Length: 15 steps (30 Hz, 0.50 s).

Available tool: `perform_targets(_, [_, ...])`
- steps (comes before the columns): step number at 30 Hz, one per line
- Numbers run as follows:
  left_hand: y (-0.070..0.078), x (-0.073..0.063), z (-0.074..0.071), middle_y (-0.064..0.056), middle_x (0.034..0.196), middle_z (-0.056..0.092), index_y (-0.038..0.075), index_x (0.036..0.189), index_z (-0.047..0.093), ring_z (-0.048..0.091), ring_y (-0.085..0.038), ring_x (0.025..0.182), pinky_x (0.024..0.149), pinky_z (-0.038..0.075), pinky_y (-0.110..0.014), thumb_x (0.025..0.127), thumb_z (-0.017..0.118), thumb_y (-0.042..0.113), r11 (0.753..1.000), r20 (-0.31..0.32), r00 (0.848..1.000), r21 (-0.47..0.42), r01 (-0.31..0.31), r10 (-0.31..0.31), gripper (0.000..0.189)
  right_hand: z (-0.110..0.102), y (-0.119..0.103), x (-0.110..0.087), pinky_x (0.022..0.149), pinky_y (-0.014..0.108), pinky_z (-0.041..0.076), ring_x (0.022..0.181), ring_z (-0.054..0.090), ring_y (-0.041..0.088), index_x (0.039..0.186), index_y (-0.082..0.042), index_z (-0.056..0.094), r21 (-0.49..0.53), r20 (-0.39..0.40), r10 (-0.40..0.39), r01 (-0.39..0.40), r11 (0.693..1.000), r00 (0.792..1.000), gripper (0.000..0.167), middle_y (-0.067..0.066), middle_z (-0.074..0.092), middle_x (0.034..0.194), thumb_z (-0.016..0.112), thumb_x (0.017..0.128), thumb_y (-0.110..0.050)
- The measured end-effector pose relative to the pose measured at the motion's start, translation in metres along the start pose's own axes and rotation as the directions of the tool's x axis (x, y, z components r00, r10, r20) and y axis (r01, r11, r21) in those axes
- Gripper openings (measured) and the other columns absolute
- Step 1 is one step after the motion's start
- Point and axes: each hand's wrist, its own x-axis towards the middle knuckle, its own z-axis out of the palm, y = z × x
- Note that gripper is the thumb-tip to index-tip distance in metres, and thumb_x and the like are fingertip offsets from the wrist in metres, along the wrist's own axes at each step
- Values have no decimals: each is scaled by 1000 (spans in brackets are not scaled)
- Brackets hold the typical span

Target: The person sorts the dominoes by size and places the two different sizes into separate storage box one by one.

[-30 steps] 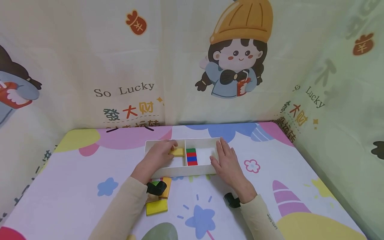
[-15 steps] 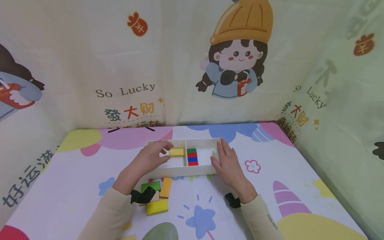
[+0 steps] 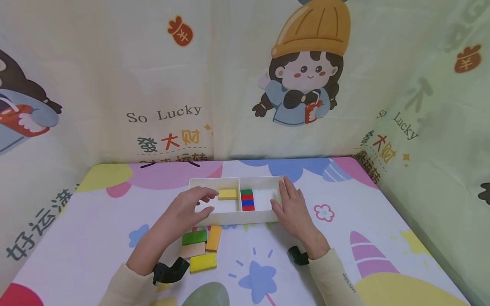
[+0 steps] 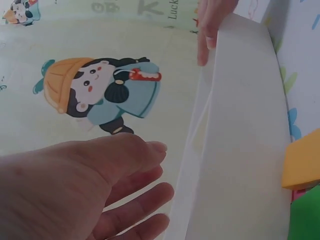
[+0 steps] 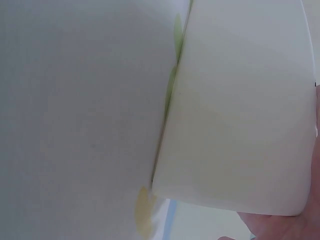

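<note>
A white two-compartment box [image 3: 237, 218] stands on the table. In its left compartment a yellow block [image 3: 228, 194] lies near the divider. Along the divider's other side, the right compartment holds a row of green, red and blue blocks [image 3: 247, 200]. My left hand [image 3: 183, 207] hovers over the box's left end, fingers spread from the thumb with nothing between them; it also shows in the left wrist view [image 4: 115, 185]. My right hand [image 3: 292, 208] holds the box's right end wall, thumb inside and fingers outside. The right wrist view shows that hand partly hidden behind the box [image 5: 235, 115].
In front of the box's left part lie loose blocks: green [image 3: 194, 237], orange [image 3: 213, 238], beige [image 3: 193, 250] and yellow [image 3: 203, 262]. The patterned cloth tabletop [image 3: 298, 280] meets printed curtains at the back and sides.
My left hand has let go of the yellow block in the left compartment and drawn back to the left, uncovering the loose blocks. My right hand stays at the box's right end.
</note>
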Motion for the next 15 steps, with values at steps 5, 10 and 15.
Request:
perform_targets(5, [2, -9, 2, -4, 116, 69, 10, 123, 65, 67, -21, 99, 80, 60, -35, 87, 75, 9, 999, -21, 999, -12, -32, 32, 37, 0, 2, 0, 119, 65, 17, 149, 24, 41, 151, 7, 29, -12, -4, -2, 2, 1000, 1000, 68, 24, 22, 162, 54, 99, -29])
perform_targets(10, [4, -19, 5, 0, 114, 70, 13, 121, 66, 67, -12, 95, 78, 58, -27, 88, 74, 11, 999, -4, 1000, -52, -1, 0, 34, -1, 1, 0, 119, 65, 17, 149, 24, 41, 151, 7, 30, 0, -8, -1, 1, 1000, 1000, 68, 24, 23, 162, 54, 99, -28])
perform_targets(15, [4, -26, 8, 1, 113, 70, 15, 120, 66, 66, -9, 93, 76, 57, -23, 90, 72, 12, 996, 81, 995, -71, 59, -53, 32, -2, 1, 1, 120, 64, 17, 149, 23, 41, 151, 7, 29, -8, 7, -5, 6, 1000, 1000, 69, 24, 22, 162, 53, 99, -30])
